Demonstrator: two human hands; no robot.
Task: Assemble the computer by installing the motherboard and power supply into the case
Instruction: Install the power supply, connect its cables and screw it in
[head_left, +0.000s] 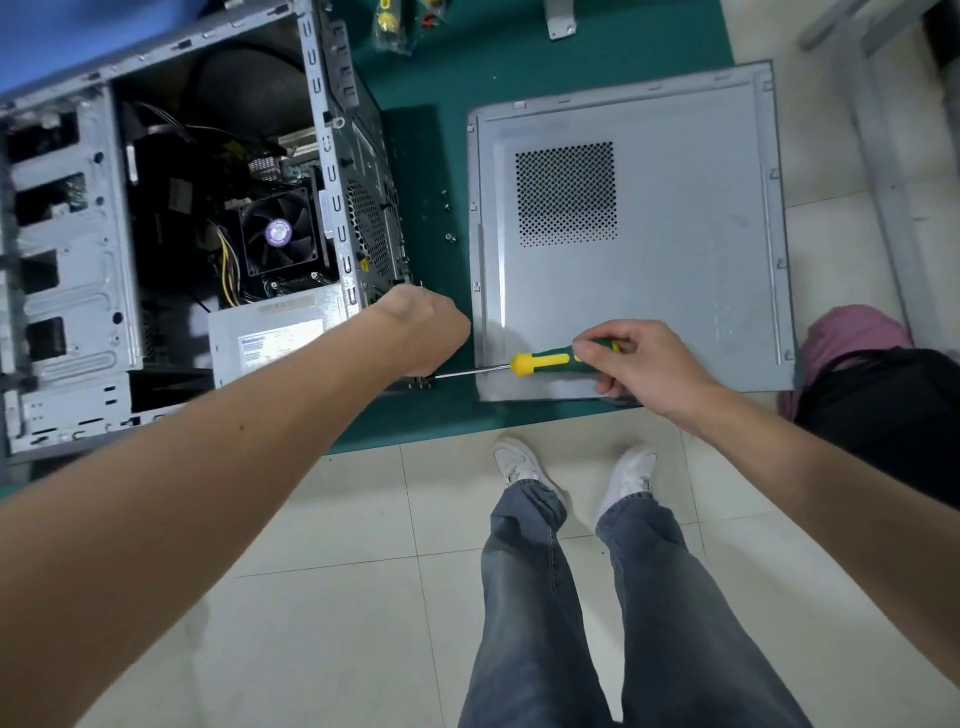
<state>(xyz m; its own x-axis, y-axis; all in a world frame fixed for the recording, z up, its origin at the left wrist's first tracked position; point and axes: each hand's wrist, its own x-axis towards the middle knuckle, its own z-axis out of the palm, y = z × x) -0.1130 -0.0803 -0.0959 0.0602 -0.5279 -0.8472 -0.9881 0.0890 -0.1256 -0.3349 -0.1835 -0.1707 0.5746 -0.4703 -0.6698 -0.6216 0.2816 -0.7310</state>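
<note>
The open grey computer case (67, 270) lies on its side on a green mat. Inside it sit the motherboard with its black CPU fan (278, 234) and the grey power supply (275, 332) at the near rear corner. My right hand (636, 364) grips the green and yellow screwdriver (545, 359), whose shaft points left to the case's rear wall. My left hand (423, 330) is curled at that rear corner, over the shaft's tip; what its fingers hold is hidden.
The case's grey side panel (675, 249) lies flat to the right. A few loose screws (448, 218) lie on the green mat (426, 78) between case and panel. More yellow tools (389, 26) lie at the far edge. My legs stand on the tiled floor.
</note>
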